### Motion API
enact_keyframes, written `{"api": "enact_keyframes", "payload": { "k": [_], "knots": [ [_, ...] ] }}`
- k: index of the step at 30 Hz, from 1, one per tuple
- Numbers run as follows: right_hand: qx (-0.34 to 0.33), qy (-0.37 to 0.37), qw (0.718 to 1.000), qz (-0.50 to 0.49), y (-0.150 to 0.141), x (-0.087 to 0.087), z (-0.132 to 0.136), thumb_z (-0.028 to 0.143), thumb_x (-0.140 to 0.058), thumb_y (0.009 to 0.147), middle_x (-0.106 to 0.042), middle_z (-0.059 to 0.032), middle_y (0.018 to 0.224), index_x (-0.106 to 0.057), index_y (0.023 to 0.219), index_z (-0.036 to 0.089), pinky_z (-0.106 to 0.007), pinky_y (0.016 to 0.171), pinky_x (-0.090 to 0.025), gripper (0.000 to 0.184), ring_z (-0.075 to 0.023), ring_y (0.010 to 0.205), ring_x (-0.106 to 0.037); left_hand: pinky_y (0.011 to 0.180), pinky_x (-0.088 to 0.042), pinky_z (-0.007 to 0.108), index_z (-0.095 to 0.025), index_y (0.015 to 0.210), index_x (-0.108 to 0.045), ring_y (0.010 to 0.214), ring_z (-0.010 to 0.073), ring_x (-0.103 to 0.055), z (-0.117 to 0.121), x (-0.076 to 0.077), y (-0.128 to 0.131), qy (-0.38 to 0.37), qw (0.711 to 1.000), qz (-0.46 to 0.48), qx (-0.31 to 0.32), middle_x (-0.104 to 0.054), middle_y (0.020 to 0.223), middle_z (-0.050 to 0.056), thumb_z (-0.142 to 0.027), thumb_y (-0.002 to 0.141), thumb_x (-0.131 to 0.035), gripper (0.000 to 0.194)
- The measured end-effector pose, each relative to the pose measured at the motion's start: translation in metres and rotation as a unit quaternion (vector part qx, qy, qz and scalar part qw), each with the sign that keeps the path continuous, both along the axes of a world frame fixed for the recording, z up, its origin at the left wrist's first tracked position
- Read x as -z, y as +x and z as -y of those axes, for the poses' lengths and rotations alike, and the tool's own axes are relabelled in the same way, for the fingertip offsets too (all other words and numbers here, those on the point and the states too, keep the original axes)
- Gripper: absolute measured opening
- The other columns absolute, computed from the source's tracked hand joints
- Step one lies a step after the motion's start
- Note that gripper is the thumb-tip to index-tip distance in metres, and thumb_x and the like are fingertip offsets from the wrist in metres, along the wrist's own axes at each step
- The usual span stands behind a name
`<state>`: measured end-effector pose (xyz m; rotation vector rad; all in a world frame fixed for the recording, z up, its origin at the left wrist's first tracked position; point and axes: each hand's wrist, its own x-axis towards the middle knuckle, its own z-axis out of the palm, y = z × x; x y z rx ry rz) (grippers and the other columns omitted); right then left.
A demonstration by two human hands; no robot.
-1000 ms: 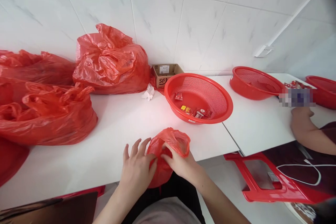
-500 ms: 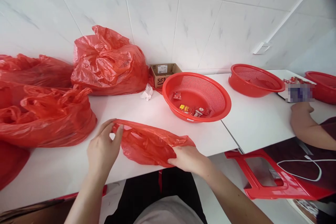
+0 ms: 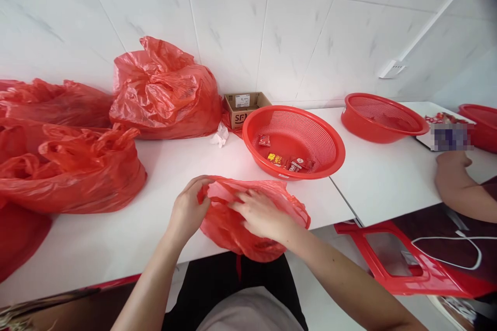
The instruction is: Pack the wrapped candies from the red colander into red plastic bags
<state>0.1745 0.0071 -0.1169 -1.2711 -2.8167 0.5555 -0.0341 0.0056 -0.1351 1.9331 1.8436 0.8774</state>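
Forearms angle inward on my feed — the left hand [image 3: 189,212] pinches the rim of a loose red bag [image 3: 229,232], the right hand [image 3: 260,213] reaches into its mouth, fingers spread. I see it over the near edge of a white table [image 3: 166,165]. Just beyond, a red basket [image 3: 310,134] holds small packets [image 3: 275,159] — bulky red bags [image 3: 166,93] crowd the left, before a tiled wall [image 3: 229,20].

And there was your left hand [image 3: 189,211], fingers bent forward, thumb closing in beneath, bare left forearm [image 3: 152,276] slanting up behind! Your right hand [image 3: 261,214] pointed leftward, back upward, fingers loosely spread, right forearm [image 3: 336,271] angled across.
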Motion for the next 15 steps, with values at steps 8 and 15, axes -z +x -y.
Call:
{"api": "enact_keyframes", "payload": {
  "k": [8,15],
  "knots": [
    [0.149,-0.095,0.982,0.061,-0.023,0.021,-0.001,0.021,-0.062,0.079,-0.013,-0.0238,0.156,-0.002,0.155,0.021,-0.061,0.099,-0.036,0.096,-0.0510,0.136,-0.023,0.087,-0.043,0.038,-0.021,0.100,-0.065,0.100,0.0265,-0.056,0.021,-0.019,0.026,0.024,0.998,-0.043,0.039,-0.065,0.108,0.009,-0.036,0.088,-0.048,0.025],
    [0.159,-0.095,0.983,0.014,-0.015,0.034,-0.015,0.054,-0.065,0.077,-0.010,-0.0172,0.159,-0.006,0.155,0.014,-0.056,0.113,-0.016,0.106,-0.0426,0.143,-0.008,0.074,-0.040,0.038,-0.021,0.074,-0.064,0.076,0.0269,-0.058,0.011,0.030,0.019,-0.126,0.990,0.009,0.058,-0.065,0.074,0.005,-0.033,0.072,-0.066,0.012]
  ]
}}
